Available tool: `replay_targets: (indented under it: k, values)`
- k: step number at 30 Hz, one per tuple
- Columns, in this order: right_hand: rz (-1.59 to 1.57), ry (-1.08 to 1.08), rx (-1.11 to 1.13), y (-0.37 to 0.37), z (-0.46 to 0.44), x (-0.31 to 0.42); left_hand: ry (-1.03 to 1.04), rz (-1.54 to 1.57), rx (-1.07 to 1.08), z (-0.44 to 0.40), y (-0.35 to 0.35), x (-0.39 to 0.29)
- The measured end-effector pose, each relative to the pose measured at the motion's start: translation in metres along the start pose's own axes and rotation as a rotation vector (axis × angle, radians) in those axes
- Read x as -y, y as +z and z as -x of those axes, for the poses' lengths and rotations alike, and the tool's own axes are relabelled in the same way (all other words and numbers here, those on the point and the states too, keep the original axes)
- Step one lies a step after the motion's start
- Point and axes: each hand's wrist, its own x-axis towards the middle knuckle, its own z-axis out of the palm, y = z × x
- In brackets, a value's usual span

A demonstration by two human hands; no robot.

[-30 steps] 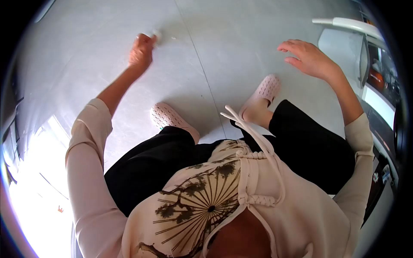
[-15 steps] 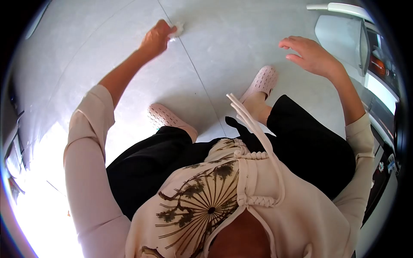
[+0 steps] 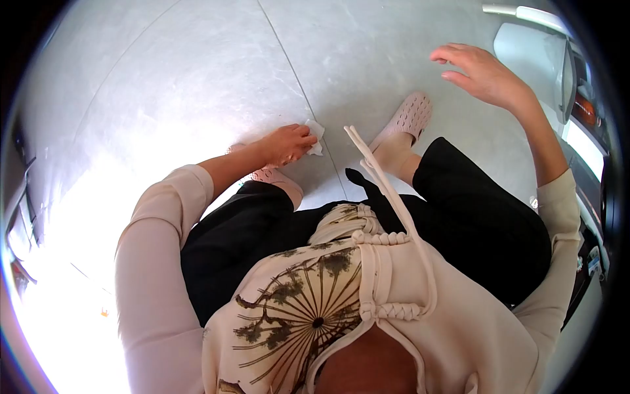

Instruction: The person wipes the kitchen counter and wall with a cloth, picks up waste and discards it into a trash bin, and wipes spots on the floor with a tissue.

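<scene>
One tissue (image 3: 317, 132) juts rightward from the left hand (image 3: 287, 144) pinching it, well apart from the empty, relaxed right hand (image 3: 483, 75).

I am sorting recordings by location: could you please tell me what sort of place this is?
Probably a room in a home, though I cannot tell which one. It shows a smooth grey floor, pale slip-on shoes and an orange item near the right edge.
</scene>
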Motion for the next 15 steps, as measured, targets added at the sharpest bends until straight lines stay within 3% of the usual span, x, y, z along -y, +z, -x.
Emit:
replay_targets:
  k: [1,4,6,8,14,15]
  values:
    - [0.009,-0.006,0.007,-0.001,-0.001,0.001,0.053,-0.001,0.094,-0.003,-0.006,0.0]
    - [0.021,-0.031,-0.014,-0.001,-0.004,0.002,-0.057,0.01,-0.01,-0.01,-0.025,0.01]
    - [0.014,-0.045,-0.013,0.0,-0.006,-0.001,-0.078,-0.085,-0.381,-0.004,-0.023,0.034]
    - [0.009,-0.06,-0.018,0.004,-0.008,-0.003,-0.34,-0.185,-0.303,0.001,-0.05,0.046]
    - [0.052,-0.019,0.066,0.0,-0.004,0.0,-0.599,-0.131,-0.427,0.015,-0.063,0.056]
    - [0.049,-0.047,0.035,0.001,-0.005,0.0,-0.625,-0.126,-0.341,0.016,-0.051,0.05]
